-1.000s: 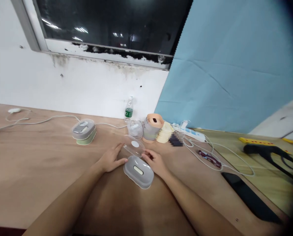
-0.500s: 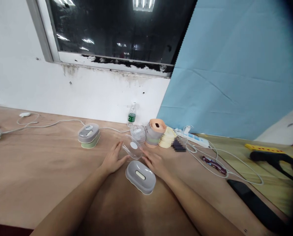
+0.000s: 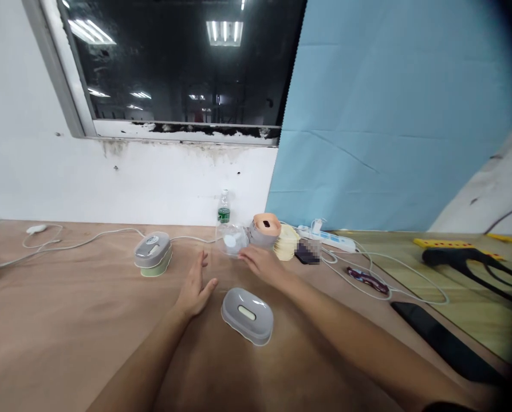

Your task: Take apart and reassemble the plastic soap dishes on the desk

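Right hand (image 3: 262, 265): pinching clear lid (image 3: 230, 242), toward surface's back edge
Left hand (image 3: 195, 288): released, fingers apart
Grey dish (image 3: 249, 326): nearer front edge

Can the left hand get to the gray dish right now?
Probably yes. The left hand is open with nothing in it, and the gray dish sits close by, to its right. Only table shows between them.
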Tool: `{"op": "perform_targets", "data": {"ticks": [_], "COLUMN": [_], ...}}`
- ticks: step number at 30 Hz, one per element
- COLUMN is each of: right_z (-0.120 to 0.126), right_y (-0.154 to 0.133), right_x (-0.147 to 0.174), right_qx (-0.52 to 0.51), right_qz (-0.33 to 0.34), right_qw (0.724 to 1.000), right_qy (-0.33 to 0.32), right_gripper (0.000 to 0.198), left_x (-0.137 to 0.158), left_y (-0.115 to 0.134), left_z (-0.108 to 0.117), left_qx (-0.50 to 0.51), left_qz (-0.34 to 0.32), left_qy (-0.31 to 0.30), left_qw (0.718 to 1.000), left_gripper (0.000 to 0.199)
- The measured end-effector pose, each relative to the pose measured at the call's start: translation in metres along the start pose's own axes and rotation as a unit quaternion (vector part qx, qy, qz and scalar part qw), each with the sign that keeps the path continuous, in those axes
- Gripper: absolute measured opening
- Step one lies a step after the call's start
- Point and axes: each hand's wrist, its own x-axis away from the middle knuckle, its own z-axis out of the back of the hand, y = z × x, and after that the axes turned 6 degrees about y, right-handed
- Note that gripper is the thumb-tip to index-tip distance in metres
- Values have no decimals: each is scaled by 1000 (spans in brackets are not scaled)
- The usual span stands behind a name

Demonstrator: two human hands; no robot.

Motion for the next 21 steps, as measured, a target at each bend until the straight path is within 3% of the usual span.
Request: {"op": "perform_targets", "data": {"ticks": [3,10,17,21], "right_z": [7,23,21,21], "right_y": [9,26,36,36], "right_x": [-33,-93,-101,-98], "right_qx": [48,194,199,182], "right_qz": [-25,-70,-81,-91], "right_qw": [998,962,944,951], "right_qy": [-22,-177,-248,-231], "right_gripper": [26,24,32,39], "left_x": [1,0,0,0], "left_y": [-4,-10,0,-1], "left_z": [-1,-1,1,1], "left_qx": [-4,-18,-23,-38], "left_qz": [2,8,7,8], "left_qy": [-24,-54,-84,-92], "left_qw": [1000,998,996,995], "left_gripper": [75,74,74,75]}}
